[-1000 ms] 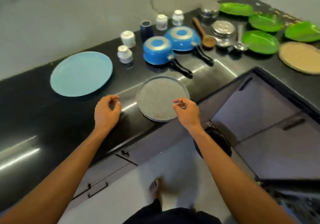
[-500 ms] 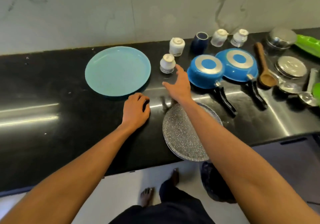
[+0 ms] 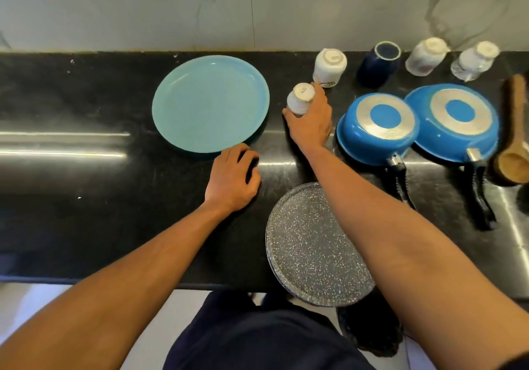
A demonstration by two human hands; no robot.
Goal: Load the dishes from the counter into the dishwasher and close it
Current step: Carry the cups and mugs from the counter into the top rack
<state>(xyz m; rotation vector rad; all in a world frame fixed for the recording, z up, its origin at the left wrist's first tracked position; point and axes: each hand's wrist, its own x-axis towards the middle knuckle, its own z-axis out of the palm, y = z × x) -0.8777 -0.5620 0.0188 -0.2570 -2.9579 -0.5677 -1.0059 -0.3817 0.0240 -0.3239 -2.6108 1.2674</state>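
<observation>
Right hand (image 3: 310, 126) grips small white cup (image 3: 301, 99); speckled plate (image 3: 303, 243) overhangs counter (image 3: 86, 212) edge

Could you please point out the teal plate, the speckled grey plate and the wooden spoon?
teal plate (image 3: 210, 103): head view, its middle.
speckled grey plate (image 3: 307, 245): head view, bare left half.
wooden spoon (image 3: 512, 163): head view, bowl.

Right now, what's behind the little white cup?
A bigger white cup, upside down, then the wall. The right hand grips the little cup, so its fingers hide that cup's lower part.
</observation>
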